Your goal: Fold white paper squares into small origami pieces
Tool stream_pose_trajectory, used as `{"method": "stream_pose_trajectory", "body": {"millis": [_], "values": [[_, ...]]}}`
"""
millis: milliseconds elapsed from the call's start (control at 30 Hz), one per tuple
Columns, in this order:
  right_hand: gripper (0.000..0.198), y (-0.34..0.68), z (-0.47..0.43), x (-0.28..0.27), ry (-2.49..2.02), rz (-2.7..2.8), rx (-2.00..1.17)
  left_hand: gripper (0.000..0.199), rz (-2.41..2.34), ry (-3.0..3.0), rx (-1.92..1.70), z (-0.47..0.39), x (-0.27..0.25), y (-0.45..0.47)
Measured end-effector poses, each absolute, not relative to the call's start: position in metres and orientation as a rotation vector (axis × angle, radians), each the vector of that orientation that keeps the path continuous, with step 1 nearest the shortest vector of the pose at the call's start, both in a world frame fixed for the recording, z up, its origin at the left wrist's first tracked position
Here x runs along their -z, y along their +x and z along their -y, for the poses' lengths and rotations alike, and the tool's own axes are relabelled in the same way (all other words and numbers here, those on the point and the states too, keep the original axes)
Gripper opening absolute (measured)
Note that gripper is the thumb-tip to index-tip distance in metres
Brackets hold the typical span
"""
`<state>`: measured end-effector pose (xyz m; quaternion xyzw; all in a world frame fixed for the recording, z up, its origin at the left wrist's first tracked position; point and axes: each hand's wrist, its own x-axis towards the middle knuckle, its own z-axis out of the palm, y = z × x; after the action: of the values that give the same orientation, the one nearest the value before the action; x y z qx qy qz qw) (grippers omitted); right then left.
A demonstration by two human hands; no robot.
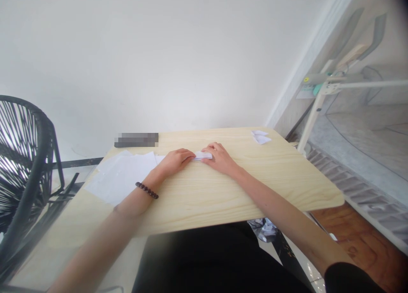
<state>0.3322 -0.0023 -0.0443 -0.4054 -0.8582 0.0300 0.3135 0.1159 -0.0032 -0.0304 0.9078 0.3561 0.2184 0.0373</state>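
Left hand (176, 160) and right hand (222, 158) pinch folded paper (202, 155) — well inside the table's edges (223, 220).

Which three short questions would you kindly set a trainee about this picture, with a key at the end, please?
1. True or false: the beaded bracelet is on the left wrist.
2. What do the left hand and the right hand both touch?
3. Fill in: the loose white sheets lie toward the ____ side of the table.

Key: 1. True. 2. A narrow piece of white paper. 3. Left.
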Motion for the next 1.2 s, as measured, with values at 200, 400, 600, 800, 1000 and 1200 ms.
{"method": "stream_pose_trajectory", "body": {"millis": [200,400,600,800,1000,1200], "values": [[0.018,0.33,0.005,0.039,-0.931,2.341,0.092,0.024,-1.086,2.794,-0.765,0.007,0.027,0.118],[0.021,0.329,0.008,0.035,-0.866,2.32,0.162,0.019,-0.994,2.819,-0.878,0.01,0.022,0.121],[0.02,0.324,0.012,0.033,-0.776,2.354,0.189,0.015,-0.942,2.797,-0.963,0.013,0.019,0.123],[0.019,0.322,0.014,0.033,-0.75,2.35,0.212,0.013,-0.902,2.732,-1.053,0.016,0.017,0.126],[0.02,0.326,0.012,0.03,-0.734,2.359,0.181,0.01,-0.898,2.699,-1.094,0.015,0.016,0.126],[0.022,0.338,0.006,0.026,-0.797,2.346,0.124,0.008,-0.988,2.659,-1.133,0.012,0.015,0.12]]}}
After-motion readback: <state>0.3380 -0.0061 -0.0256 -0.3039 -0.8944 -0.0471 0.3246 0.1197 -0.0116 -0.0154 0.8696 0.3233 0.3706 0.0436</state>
